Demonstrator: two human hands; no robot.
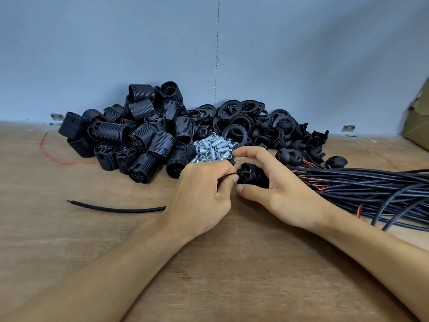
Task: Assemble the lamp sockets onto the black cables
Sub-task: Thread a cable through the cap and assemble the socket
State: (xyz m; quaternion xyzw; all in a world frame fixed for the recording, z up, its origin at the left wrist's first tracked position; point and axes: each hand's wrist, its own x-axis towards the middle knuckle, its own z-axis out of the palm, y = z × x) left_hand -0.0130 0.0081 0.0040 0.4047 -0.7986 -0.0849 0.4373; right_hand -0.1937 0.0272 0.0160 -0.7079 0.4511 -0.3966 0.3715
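Both hands meet mid-tabletop (69, 252). The right hand (285, 196) has a black ribbed socket (255, 176) in its grasp, with the index finger arched over it at 12 o'clock and the thumb tucked under at 6. The socket's end face is turned toward 9 o'clock.

From that side comes the left hand (202, 194). Its fingers (222, 168) are curled and pinch a thin black wire (232, 175). The wire's tip lies right against the socket's end face, just above the two thumb tips. Whether it has entered a hole, I cannot tell.

Around the hands:
- **9 o'clock:** a loose black cable (116, 209) trails out from under the left wrist.
- **10 o'clock:** a heap of ribbed socket bodies (144, 135), with a stray red wire (81, 163) beyond it.
- **12 o'clock:** a little mound of silver threaded tubes (213, 147), touching the left knuckles.
- **1 o'clock:** black rings (243, 117) and domed caps (289, 156), piled against the wall.
- **3 o'clock:** a thick bundle of black cables (359, 184) fans off the right edge, red cores showing.
- **2 o'clock:** a cardboard box (417, 122) peeks in.
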